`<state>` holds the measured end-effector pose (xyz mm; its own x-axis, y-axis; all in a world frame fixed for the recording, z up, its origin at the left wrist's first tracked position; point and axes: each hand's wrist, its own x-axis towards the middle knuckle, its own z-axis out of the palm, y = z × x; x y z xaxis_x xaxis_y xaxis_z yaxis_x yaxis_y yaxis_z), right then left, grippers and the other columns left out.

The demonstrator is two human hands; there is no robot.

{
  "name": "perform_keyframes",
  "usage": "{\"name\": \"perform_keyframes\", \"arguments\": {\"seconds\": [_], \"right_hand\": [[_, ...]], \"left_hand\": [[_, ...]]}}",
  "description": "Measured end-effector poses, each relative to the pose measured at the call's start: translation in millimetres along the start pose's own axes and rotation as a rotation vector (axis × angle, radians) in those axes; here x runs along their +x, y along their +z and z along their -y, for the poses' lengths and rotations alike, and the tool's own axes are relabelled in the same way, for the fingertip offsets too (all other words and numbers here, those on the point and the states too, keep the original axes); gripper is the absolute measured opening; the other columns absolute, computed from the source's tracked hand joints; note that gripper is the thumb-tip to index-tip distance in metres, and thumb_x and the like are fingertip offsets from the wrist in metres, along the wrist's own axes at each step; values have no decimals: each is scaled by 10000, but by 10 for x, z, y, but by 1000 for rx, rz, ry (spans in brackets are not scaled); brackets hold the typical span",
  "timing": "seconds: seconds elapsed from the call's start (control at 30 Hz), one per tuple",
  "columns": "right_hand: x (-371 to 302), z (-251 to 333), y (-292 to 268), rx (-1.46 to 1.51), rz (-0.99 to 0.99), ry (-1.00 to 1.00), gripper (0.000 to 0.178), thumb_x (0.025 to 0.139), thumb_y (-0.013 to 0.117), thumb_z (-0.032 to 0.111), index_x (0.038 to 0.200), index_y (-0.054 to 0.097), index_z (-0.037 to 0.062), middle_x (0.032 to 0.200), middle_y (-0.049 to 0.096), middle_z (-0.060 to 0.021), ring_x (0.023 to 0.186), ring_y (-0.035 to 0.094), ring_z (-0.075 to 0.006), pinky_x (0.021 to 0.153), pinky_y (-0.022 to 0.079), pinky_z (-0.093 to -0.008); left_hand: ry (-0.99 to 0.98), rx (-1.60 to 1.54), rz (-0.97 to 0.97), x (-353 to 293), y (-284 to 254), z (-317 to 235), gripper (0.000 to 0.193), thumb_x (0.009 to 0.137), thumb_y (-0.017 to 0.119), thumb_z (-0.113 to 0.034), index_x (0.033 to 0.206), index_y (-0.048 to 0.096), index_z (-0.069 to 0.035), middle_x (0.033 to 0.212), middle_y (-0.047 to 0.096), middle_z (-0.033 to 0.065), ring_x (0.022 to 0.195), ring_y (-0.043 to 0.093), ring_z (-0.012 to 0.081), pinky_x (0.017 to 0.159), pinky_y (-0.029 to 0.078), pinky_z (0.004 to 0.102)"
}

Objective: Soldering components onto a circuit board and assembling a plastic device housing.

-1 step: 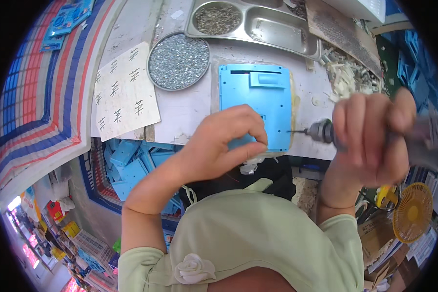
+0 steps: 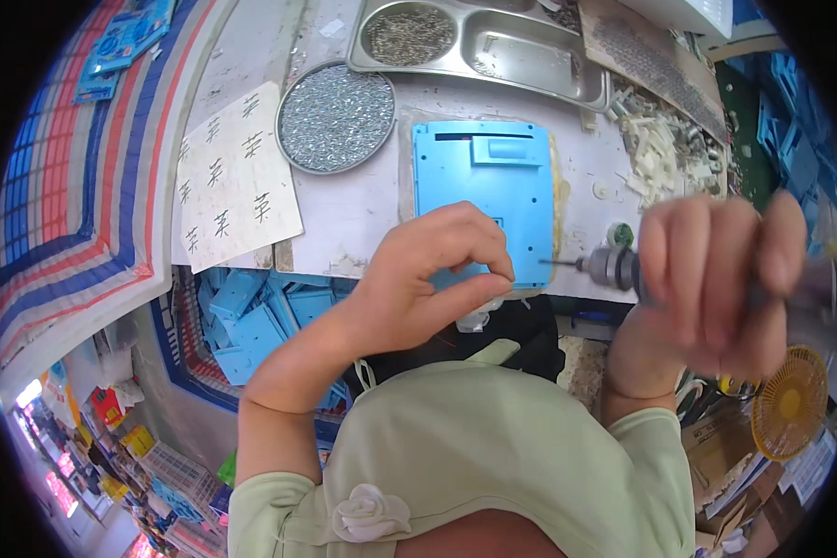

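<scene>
A flat light-blue plastic panel [image 2: 456, 193] lies on the white worktable, with a slot, a raised block and small holes. My left hand [image 2: 432, 274] is over its lower left part, thumb and forefinger pinched together at its near edge. Whatever is between those fingertips is too small to make out. My right hand [image 2: 716, 279] grips an electric screwdriver [image 2: 616, 268], partly blurred. Its thin bit points left, its tip by the panel's lower right corner; whether it touches cannot be told. A round dish of small silvery screws [image 2: 335, 116] stands to the left beyond the panel.
A steel compartment tray [image 2: 479, 79] with brownish small parts stands at the back. White plastic pieces [image 2: 660, 153] are heaped at right. A handwritten paper sheet [image 2: 237, 181] lies at left. Below the table edge sits a crate of blue panels [image 2: 260, 325]; a yellow fan [image 2: 789, 402] stands lower right.
The screwdriver in my right hand has shifted slightly downward, and a small round green thing now shows beyond it. My left hand stays pinched in nearly the same place.
</scene>
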<state>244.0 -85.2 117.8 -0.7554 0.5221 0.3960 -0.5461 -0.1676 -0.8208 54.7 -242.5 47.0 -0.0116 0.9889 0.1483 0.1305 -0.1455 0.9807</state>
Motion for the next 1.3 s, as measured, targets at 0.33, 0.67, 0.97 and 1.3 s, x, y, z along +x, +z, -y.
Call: {"name": "perform_keyframes", "arguments": {"seconds": [0.33, 0.67, 0.97, 1.3], "right_hand": [[-15, 23, 159, 122, 41, -162, 244, 826, 813, 202, 938, 597, 189, 645, 666, 71, 553, 639, -51, 568, 490, -203], [-70, -22, 209, 119, -114, -40, 241, 931, 746, 290, 1035, 557, 180, 646, 609, 104, 549, 596, -31, 575, 451, -214], [-390, 19, 99, -66, -102, 69, 266, 942, 738, 247, 1069, 547, 113, 713, 582, 9, 600, 538, -124, 621, 442, -300], [-682, -319, 23, -269, -14, 48, 238, 845, 768, 20, 987, 578, 29, 719, 606, -72, 620, 605, -212, 618, 509, -367]], "left_hand": [[-272, -849, -76, -102, 331, 147, 205, 1033, 627, -205, 1060, 661, -5, 1058, 581, 82, 686, 429, 87, 585, 363, 242], [212, 136, -211, -69, 303, 129, 101, 895, 747, -55, 974, 692, -22, 974, 628, 104, 797, 601, 184, 677, 482, 273], [243, 494, -214, 108, 63, 223, 134, 843, 757, -57, 951, 678, -56, 1118, 721, 133, 1000, 673, 321, 902, 515, 428], [238, 713, 1, 99, 123, 415, 130, 888, 718, -100, 952, 607, -80, 1303, 688, 79, 1285, 601, 281, 1105, 413, 509]]}}
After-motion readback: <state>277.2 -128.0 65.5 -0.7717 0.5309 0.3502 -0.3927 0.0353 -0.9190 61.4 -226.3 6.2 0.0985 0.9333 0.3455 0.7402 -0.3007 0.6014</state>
